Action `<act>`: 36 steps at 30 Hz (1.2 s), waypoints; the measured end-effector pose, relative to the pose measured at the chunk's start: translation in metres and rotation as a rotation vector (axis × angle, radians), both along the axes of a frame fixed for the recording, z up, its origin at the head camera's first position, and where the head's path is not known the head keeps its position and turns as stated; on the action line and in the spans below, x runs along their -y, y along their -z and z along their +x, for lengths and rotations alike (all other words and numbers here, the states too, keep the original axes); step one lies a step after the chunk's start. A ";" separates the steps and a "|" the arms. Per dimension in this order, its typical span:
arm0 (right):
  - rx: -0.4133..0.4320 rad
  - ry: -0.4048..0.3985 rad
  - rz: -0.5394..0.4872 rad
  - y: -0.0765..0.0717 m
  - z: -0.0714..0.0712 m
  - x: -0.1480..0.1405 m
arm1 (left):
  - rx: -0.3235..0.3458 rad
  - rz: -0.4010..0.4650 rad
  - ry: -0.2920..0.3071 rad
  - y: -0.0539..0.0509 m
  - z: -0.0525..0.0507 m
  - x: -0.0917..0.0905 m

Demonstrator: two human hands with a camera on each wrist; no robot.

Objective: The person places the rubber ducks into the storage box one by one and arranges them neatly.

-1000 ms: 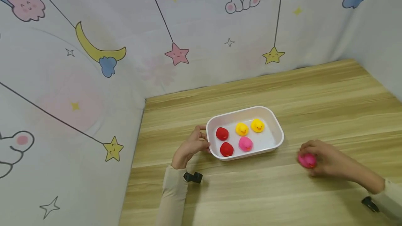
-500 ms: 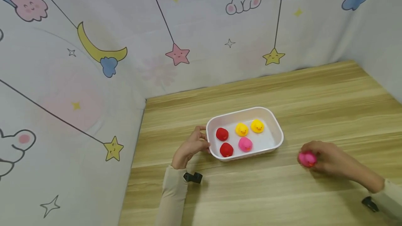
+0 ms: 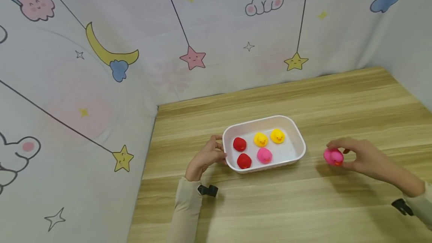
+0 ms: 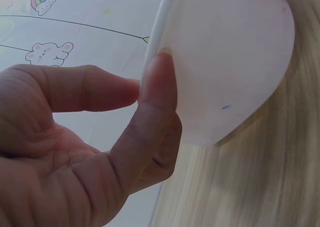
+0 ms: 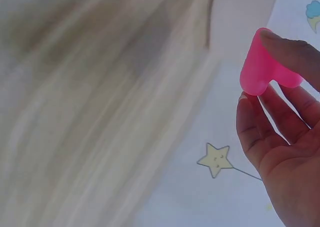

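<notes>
A white tray (image 3: 287, 156) sits on the table. My left hand (image 3: 206, 158) pinches its left rim; in the left wrist view the thumb and a fingertip of that hand (image 4: 100, 132) meet on either side of the wall. To the right of the tray, my right hand (image 3: 366, 158) holds a pink rubber duck (image 3: 333, 157) between thumb and fingers, apart from the tray. The same pink duck (image 5: 267, 64) shows in the right wrist view, above the tabletop. Inside the tray are another pink duck (image 3: 264, 155), two yellow ducks (image 3: 260, 139) and two red ones (image 3: 244, 161).
The wood-grain table (image 3: 270, 205) runs back to a white cloth (image 3: 222, 21) printed with stars, moons and bears. More of this cloth hangs along the left side. A black wrist camera mount (image 3: 208, 190) sits at the left cuff, and a similar mount (image 3: 402, 207) at the right.
My right hand has moved up and slightly right in the head view, lifting the pink duck from near the tabletop. The left hand and tray stay in place.
</notes>
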State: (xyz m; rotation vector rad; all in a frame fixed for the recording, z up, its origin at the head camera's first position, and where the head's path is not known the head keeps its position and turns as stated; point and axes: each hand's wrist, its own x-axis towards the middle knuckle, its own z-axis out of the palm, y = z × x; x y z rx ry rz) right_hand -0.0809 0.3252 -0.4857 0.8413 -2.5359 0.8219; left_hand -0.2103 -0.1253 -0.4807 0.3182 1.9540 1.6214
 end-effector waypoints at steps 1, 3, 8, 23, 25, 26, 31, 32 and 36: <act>0.002 -0.002 -0.007 -0.003 -0.001 0.000 | 0.000 0.001 0.001 0.000 0.000 0.000; 0.001 -0.007 -0.016 -0.010 -0.004 0.001 | -0.002 0.005 0.003 0.000 0.000 0.000; -0.008 -0.047 -0.040 -0.021 -0.012 0.004 | 0.008 0.003 0.000 -0.001 0.001 0.000; -0.007 -0.052 0.058 -0.051 -0.047 0.035 | -0.009 0.001 -0.007 0.000 -0.002 0.001; 0.014 -0.054 0.075 -0.051 -0.053 0.041 | -0.008 0.001 -0.012 0.000 -0.002 0.002; 0.023 -0.054 0.084 -0.051 -0.056 0.043 | -0.007 0.002 -0.011 0.000 -0.001 0.002; 0.083 -0.062 0.088 -0.050 -0.066 0.054 | 0.004 0.006 -0.006 0.000 0.001 0.000; 0.100 -0.058 0.091 -0.050 -0.068 0.056 | 0.001 0.008 -0.003 0.000 0.001 0.000; 0.207 -0.039 0.095 -0.054 -0.073 0.064 | -0.007 0.008 -0.003 0.000 0.000 -0.001</act>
